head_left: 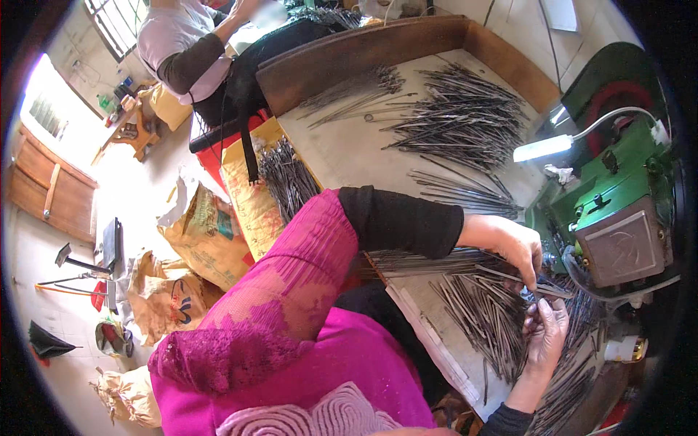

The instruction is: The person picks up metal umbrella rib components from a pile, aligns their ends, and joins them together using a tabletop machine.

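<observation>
My left hand point(511, 243) reaches across in a black sleeve cover, fingers bent down and closed on a thin metal rod point(500, 274) beside the green machine point(611, 203). Just below it, my right hand point(547, 333) is closed, its thumb and fingertips pinched near the rod's end; what lies between them is too small to make out. Under and around both hands lie many dark thin rods point(483, 312), loosely heaped on the pale worktop point(342, 156). More rods point(465, 190) fan out beyond my left forearm.
A lit white lamp point(543, 148) on a bent arm hangs over the machine. A large rod pile point(462, 109) lies toward the wooden border point(363, 54). To the left stand a sack of rods point(287, 174) and bulging sacks point(207, 232). Another person point(182, 51) works at the far left.
</observation>
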Demonstrator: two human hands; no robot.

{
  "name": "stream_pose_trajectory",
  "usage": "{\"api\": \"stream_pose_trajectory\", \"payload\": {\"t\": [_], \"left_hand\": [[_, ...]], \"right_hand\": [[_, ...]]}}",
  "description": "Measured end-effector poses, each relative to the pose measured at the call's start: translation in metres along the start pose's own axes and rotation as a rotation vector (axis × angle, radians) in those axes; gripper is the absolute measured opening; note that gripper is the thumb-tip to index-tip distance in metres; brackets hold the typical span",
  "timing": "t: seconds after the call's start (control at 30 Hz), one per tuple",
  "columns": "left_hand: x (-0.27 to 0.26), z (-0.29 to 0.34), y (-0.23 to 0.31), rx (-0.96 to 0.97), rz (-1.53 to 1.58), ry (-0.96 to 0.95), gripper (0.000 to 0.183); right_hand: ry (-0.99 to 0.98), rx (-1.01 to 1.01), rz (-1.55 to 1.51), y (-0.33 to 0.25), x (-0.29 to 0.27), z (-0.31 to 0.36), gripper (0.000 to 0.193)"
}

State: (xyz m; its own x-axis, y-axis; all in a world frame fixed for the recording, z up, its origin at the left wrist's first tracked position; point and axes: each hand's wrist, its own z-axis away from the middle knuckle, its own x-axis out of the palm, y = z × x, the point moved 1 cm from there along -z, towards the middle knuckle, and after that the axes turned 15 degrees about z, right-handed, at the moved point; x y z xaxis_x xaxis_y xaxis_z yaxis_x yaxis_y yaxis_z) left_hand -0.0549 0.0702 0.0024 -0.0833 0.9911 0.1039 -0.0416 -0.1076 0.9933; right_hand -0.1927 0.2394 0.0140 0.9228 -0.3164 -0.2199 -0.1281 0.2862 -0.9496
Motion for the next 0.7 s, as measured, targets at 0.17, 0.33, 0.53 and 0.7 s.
{"api": "stream_pose_trajectory", "payload": {"t": [0.17, 0.33, 0.53, 0.7], "left_hand": [[0.002, 0.001, 0.005, -0.02, 0.008, -0.055, 0.029], [0.005, 0.003, 0.007, -0.054, 0.066, -0.051, 0.026], [0.004, 0.003, 0.003, -0.063, 0.09, -0.085, 0.026], [0.004, 0.001, 0.01, 0.028, -0.059, -0.077, 0.033]], "right_hand": [[-0.025, 0.014, -0.13, 0.005, -0.011, -0.001, 0.032], [-0.004, 0.019, -0.177, 0.003, -0.009, 0.0, 0.033], [-0.026, -0.01, -0.218, 0.003, -0.008, -0.002, 0.033], [0.1, -0.013, -0.174, 0.003, -0.007, 0.003, 0.03]]}}
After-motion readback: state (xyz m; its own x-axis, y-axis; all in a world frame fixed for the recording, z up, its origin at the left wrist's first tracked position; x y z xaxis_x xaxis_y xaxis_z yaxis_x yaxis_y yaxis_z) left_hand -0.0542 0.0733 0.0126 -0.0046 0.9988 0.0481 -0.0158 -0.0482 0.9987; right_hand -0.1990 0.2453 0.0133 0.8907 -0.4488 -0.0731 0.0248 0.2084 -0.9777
